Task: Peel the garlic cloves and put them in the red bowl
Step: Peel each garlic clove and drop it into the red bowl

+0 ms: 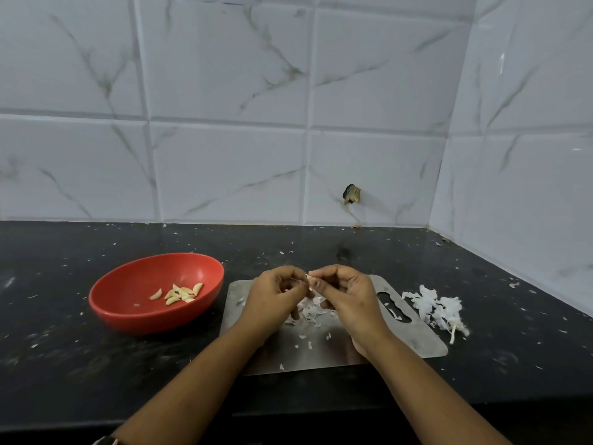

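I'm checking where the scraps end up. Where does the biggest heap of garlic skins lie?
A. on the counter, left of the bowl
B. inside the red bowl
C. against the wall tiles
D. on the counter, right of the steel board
D: the big white heap of garlic skins lies on the black counter just past the right edge of the steel board; the red bowl holds only peeled cloves.

One view only: head cam, wide-angle, looks fwd and down from above the near edge of the black counter [64, 364]. Faces the tiled back wall [224, 91]; side wall [529, 123] closes the corner at right. Both forearms enter from the bottom edge, hands meeting near frame centre, close to the lens. Edges bend w/ lens distortion. No 2nd view, so no shared area.
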Available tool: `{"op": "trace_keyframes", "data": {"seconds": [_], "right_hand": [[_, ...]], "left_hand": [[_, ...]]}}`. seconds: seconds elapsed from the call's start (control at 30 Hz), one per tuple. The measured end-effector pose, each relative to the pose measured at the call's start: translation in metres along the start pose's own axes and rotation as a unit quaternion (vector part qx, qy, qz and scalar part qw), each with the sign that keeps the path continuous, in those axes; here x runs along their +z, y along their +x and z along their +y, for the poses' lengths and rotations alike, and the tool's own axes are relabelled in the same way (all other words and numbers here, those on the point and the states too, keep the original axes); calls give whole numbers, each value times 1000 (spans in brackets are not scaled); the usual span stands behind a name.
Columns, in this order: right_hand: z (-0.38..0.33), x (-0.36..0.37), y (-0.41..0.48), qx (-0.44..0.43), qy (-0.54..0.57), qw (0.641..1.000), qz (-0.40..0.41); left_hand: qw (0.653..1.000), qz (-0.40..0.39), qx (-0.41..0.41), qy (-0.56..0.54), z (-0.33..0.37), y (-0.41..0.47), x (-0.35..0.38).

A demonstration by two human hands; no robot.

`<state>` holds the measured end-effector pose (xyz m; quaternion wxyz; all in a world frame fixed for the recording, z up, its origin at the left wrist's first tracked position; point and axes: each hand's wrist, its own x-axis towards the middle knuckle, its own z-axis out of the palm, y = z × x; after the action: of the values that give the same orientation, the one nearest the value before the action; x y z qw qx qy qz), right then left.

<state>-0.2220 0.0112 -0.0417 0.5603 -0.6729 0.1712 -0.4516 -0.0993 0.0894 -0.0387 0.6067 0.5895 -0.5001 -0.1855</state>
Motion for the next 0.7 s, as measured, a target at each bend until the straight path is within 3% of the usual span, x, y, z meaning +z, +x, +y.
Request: {"op": "trace_keyframes", "data": {"seconds": [0.2,0.43,0.53,0.7], "right_hand": [[7,-1,1,-100,-215,970,44],[13,-1,1,-171,-367,913,52],[13,0,1,-185,-378,906,45],[8,-1,1,-137,-270,952,39]], "left_hand": [[994,26,39,101,3,-1,-3],[986,37,42,154,4,-3,-2],[986,48,33,153,6,-3,-2],[991,41,32,122,13,-6,-4]]}}
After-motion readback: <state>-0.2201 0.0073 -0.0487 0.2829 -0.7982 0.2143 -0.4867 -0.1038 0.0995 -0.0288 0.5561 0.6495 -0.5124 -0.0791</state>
